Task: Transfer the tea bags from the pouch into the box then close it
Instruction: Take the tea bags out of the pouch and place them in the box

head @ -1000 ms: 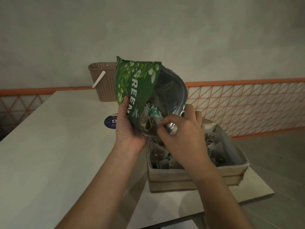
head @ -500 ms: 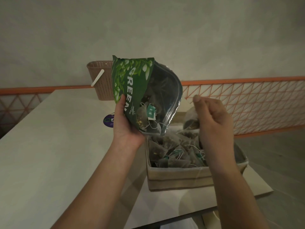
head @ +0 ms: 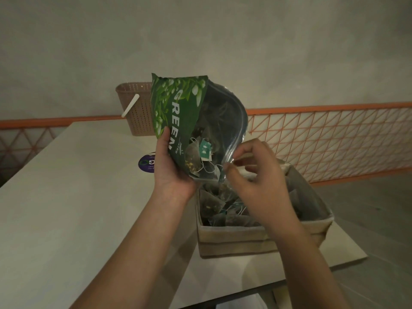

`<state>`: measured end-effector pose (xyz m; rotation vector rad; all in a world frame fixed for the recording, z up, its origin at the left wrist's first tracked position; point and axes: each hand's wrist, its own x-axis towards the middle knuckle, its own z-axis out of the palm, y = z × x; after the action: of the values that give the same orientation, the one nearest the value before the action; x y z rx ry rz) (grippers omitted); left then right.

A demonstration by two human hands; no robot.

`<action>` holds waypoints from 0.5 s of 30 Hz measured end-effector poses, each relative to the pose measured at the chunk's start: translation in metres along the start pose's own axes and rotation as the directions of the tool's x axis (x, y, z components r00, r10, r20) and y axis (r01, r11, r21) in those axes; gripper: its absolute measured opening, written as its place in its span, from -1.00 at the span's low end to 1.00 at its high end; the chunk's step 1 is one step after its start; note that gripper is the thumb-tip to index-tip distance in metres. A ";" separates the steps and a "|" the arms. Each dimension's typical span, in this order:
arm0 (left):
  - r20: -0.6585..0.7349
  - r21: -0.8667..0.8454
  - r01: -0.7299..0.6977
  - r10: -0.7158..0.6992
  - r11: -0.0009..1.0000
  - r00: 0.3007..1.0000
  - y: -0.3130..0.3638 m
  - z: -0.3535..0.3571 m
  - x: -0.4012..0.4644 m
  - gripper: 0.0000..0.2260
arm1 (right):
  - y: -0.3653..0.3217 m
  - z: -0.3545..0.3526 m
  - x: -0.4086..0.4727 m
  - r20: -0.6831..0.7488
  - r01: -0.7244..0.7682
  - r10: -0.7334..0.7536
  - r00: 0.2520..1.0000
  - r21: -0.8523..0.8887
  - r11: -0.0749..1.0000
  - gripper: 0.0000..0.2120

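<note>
Half a second ago the right hand (head: 256, 175) was raised over the box (head: 256, 237); now it is back at the pouch (head: 178, 112) mouth, so more tea bags (head: 196, 159) remain. Its grip seems to pinch the rim; the left hand (head: 171, 168) holds the pouch at 12 o'clock above the box. The box's lid isn't visible.

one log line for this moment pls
left hand grips pouch | right hand at pouch mouth, grasp unclear | tea bags in box | box open
</note>
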<state>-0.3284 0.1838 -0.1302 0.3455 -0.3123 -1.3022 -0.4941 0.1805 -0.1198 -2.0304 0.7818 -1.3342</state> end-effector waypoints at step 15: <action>-0.009 0.015 -0.029 0.029 0.999 1.000 0.004 0.004 -0.005 -0.46 | 0.005 0.016 -0.008 -0.065 0.164 -0.220 0.973 -0.472 0.866 -0.85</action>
<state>-0.3281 0.1891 -0.1248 0.3585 -0.3187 -1.2704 -0.4827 0.1852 -0.1333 -2.4750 1.0574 -1.4966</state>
